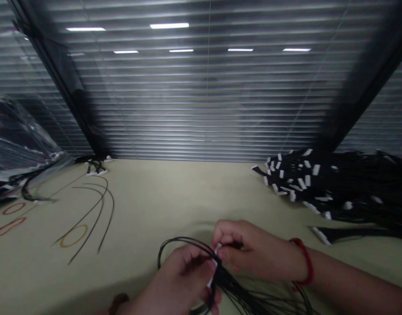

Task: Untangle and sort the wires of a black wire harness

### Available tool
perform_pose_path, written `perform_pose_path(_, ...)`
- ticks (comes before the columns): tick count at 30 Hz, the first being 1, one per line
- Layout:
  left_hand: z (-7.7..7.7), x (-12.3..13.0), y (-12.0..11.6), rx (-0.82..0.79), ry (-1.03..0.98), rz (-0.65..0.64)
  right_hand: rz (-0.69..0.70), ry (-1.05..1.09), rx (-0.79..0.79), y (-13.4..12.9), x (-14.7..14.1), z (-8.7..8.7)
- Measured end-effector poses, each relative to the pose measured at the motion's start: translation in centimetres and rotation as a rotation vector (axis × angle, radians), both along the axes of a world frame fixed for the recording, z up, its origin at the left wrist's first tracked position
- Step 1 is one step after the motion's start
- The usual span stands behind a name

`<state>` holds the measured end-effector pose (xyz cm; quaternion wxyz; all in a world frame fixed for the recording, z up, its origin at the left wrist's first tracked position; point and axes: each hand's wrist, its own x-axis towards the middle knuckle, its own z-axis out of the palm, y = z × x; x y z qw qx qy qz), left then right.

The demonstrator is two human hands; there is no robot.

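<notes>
Cables: black bundle (234,284) at the near side of the desk (188,197), centre, between the hands, its strands trailing toward the near right.
Left hand (184,273): I see it closed, gripping the bundle beside a white end piece (213,275); a thin loop (179,238) arches over it.
Right hand (248,251): thumb and forefinger pinched on a small white tip (217,248); whether that joins the end piece, I cannot tell from here.
Grip: I'd steady the bundle with the left and leave the fine work to the right, since tugging thin strands could strain them.
Loop: I'd hold it clear of the fingertips so nothing snags.
Right side: pile of black cables (339,188) with white ends.
Left side: loose black strands (113,205), yellow band (87,229).
</notes>
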<state>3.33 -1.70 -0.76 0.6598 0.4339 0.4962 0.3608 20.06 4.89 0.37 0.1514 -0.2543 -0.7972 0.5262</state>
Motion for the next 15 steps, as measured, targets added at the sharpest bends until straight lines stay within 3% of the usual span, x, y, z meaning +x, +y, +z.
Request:
perform_pose_path(5,-0.2,-0.1,-0.3,0.030,-0.041,0.033,-0.032,-0.068,0.245,-0.6,-0.5,0.7)
perform_pose_path(9,-0.7,-0.4,-0.3,0.057,-0.067,0.049,-0.105,-0.187,0.482,-1.5,-0.4,2.6)
perform_pose_path(13,-1.0,-0.9,0.0,0.090,-0.095,0.182,-0.394,-0.337,0.783,-2.7,2.7,5.0)
perform_pose_path(15,-1.0,-1.0,0.2,0.113,-0.109,0.274,-0.352,-0.466,0.960,-3.2,4.9,5.2)
